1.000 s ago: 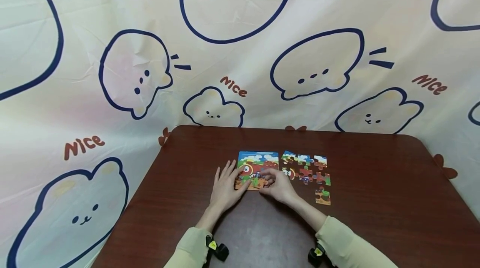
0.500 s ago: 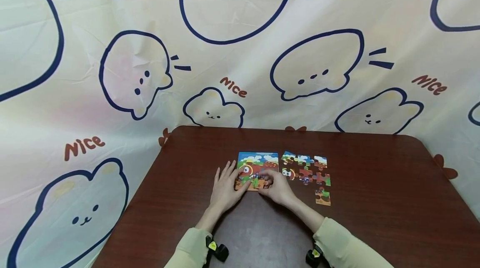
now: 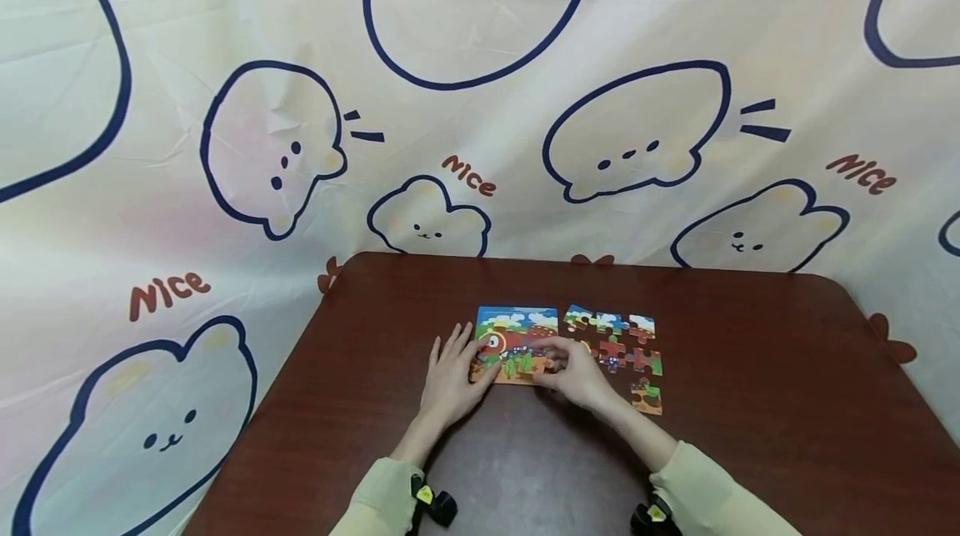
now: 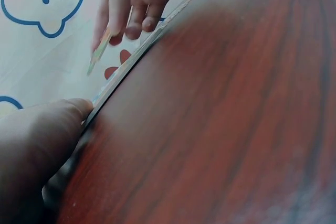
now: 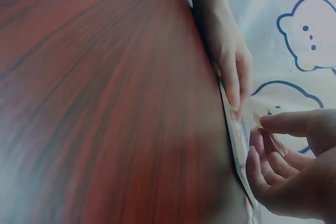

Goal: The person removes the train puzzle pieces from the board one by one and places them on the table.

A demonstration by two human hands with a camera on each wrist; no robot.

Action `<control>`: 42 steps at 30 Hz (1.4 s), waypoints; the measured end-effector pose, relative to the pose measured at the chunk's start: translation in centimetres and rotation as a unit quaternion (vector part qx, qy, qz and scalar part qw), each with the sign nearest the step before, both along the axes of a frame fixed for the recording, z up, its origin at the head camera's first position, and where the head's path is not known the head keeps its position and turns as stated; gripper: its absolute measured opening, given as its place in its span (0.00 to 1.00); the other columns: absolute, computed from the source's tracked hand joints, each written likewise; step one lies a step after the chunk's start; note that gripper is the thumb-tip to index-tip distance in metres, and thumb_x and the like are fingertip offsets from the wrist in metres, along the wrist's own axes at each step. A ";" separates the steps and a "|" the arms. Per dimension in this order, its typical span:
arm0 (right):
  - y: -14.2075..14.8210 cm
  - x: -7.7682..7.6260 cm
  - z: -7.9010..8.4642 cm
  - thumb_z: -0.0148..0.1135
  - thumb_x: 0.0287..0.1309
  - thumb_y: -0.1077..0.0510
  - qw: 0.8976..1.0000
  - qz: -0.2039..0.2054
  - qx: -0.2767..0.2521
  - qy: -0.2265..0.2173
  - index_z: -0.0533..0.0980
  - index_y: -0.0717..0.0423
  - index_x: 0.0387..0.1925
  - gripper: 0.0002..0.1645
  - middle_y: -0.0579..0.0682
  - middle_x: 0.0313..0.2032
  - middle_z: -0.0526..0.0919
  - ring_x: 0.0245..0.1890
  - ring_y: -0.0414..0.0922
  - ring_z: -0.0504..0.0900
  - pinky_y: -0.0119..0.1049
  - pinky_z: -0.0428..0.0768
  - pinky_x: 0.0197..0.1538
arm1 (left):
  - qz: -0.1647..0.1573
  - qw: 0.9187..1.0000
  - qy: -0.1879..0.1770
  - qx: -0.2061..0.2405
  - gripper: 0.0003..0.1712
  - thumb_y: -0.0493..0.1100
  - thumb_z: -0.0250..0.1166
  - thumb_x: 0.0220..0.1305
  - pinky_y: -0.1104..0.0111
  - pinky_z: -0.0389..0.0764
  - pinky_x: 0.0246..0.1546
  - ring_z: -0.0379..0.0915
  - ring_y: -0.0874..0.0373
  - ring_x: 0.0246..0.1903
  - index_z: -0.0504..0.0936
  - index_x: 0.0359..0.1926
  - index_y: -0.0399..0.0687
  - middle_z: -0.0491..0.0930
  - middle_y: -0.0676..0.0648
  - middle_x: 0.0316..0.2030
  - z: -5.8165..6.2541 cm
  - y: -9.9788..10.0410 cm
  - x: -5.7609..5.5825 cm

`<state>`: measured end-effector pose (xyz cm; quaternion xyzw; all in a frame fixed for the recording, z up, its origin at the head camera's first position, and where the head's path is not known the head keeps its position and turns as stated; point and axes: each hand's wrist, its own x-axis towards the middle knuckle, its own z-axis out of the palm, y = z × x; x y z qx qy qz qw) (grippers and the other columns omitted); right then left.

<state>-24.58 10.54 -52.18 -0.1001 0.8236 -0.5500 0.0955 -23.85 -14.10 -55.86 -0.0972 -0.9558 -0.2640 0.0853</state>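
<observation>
A colourful puzzle board (image 3: 513, 319) lies flat on the table with a cartoon scene on it. My left hand (image 3: 452, 382) rests on its left side, fingers extended and thumb at the front edge. Over the board's lower right, my right hand (image 3: 579, 373) pinches a puzzle piece (image 4: 100, 52), which the left wrist view shows tilted and raised off the board. The same thin piece (image 5: 277, 144) appears between thumb and fingers in the right wrist view; its picture cannot be made out.
Several loose puzzle pieces (image 3: 611, 348) lie in rows right of the board, one row partly hidden by my right hand. A lone lower piece (image 3: 647, 398) lies nearest me. The brown table (image 3: 405, 311) ends at a patterned cloth (image 3: 510, 136).
My right hand has shifted right and up off the board with the puzzle piece in its pinch, uncovering more of the lower picture. My left hand has stayed put.
</observation>
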 end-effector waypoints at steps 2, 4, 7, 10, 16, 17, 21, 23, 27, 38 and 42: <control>1.0 0.3 0.2 0.76 0.64 0.68 1.000 0.004 0.000 -0.004 0.85 0.60 0.63 0.25 0.62 0.54 0.89 0.38 0.44 0.79 0.36 0.77 0.42 | 0.000 1.000 -0.001 0.003 0.34 0.63 0.68 0.76 0.35 0.48 0.87 0.54 0.42 0.87 0.81 0.75 0.55 0.66 0.40 0.84 0.0 0.0 0.0; 2.0 0.7 0.5 0.76 0.65 0.67 1.000 0.006 0.006 -0.007 0.85 0.59 0.64 0.26 0.63 0.57 0.89 0.42 0.45 0.82 0.38 0.81 0.44 | 0.001 1.000 0.001 0.003 0.34 0.63 0.68 0.76 0.35 0.48 0.87 0.55 0.41 0.87 0.81 0.75 0.55 0.66 0.40 0.84 0.0 0.1 0.0; 3.4 1.2 0.6 0.76 0.66 0.66 1.000 0.005 0.014 -0.010 0.84 0.59 0.64 0.25 0.64 0.60 0.88 0.49 0.49 0.87 0.40 0.85 0.48 | 0.003 1.000 0.002 -0.001 0.34 0.63 0.68 0.75 0.35 0.48 0.87 0.56 0.41 0.87 0.81 0.74 0.55 0.67 0.40 0.83 0.1 0.1 0.0; 4.8 1.7 0.5 0.76 0.66 0.67 1.000 0.007 0.019 -0.010 0.83 0.62 0.63 0.25 0.67 0.60 0.88 0.50 0.49 0.88 0.39 0.83 0.46 | 0.004 1.000 0.001 -0.003 0.34 0.63 0.69 0.75 0.35 0.49 0.87 0.56 0.41 0.87 0.81 0.74 0.55 0.67 0.40 0.83 0.1 0.1 0.1; 7.2 2.2 0.5 0.75 0.64 0.68 0.999 0.013 0.040 0.012 0.83 0.64 0.63 0.26 0.65 0.56 0.88 0.38 0.41 0.81 0.32 0.79 0.37 | 0.000 1.000 0.017 -0.004 0.33 0.62 0.70 0.75 0.33 0.52 0.85 0.59 0.39 0.85 0.82 0.73 0.54 0.69 0.38 0.82 -0.1 0.1 0.0; 7.5 2.2 0.6 0.76 0.64 0.69 0.998 0.016 0.049 0.023 0.83 0.64 0.63 0.26 0.65 0.55 0.89 0.37 0.40 0.79 0.32 0.79 0.36 | 0.000 1.000 0.019 -0.003 0.32 0.61 0.70 0.75 0.33 0.52 0.85 0.59 0.38 0.85 0.83 0.73 0.53 0.69 0.38 0.82 0.0 0.1 0.0; 8.6 2.3 0.8 0.77 0.63 0.69 0.995 0.031 0.078 0.061 0.84 0.62 0.61 0.25 0.60 0.50 0.89 0.34 0.39 0.75 0.31 0.76 0.34 | 0.002 1.000 0.016 0.000 0.32 0.61 0.69 0.75 0.33 0.52 0.85 0.59 0.39 0.85 0.83 0.73 0.53 0.69 0.38 0.82 0.1 0.1 0.0; 9.1 2.4 0.9 0.76 0.63 0.69 0.994 0.038 0.081 0.064 0.83 0.63 0.61 0.25 0.59 0.49 0.89 0.33 0.39 0.74 0.32 0.75 0.32 | 0.002 1.000 0.015 -0.001 0.33 0.62 0.69 0.75 0.33 0.52 0.85 0.59 0.39 0.85 0.83 0.73 0.53 0.69 0.38 0.82 0.1 0.1 0.1; 10.0 2.6 0.9 0.77 0.63 0.68 0.994 0.044 0.080 0.058 0.83 0.64 0.61 0.25 0.59 0.50 0.89 0.32 0.37 0.74 0.31 0.75 0.32 | 0.000 1.000 0.007 0.001 0.34 0.62 0.69 0.75 0.34 0.50 0.86 0.57 0.39 0.86 0.82 0.74 0.54 0.68 0.38 0.83 0.1 0.1 0.1; 11.4 3.1 0.4 0.78 0.61 0.68 0.988 0.039 0.122 0.084 0.84 0.61 0.60 0.25 0.53 0.42 0.85 0.32 0.38 0.72 0.31 0.73 0.32 | 0.004 1.000 0.003 -0.003 0.34 0.63 0.69 0.75 0.34 0.49 0.86 0.56 0.40 0.86 0.82 0.74 0.55 0.67 0.39 0.83 0.1 0.2 0.0; 11.4 3.3 0.1 0.78 0.62 0.66 0.981 0.042 0.160 0.100 0.84 0.57 0.60 0.25 0.54 0.48 0.87 0.39 0.40 0.81 0.32 0.78 0.37 | 0.003 1.000 0.001 -0.002 0.34 0.63 0.69 0.75 0.34 0.49 0.87 0.56 0.40 0.86 0.82 0.74 0.55 0.67 0.39 0.83 0.0 0.2 -0.1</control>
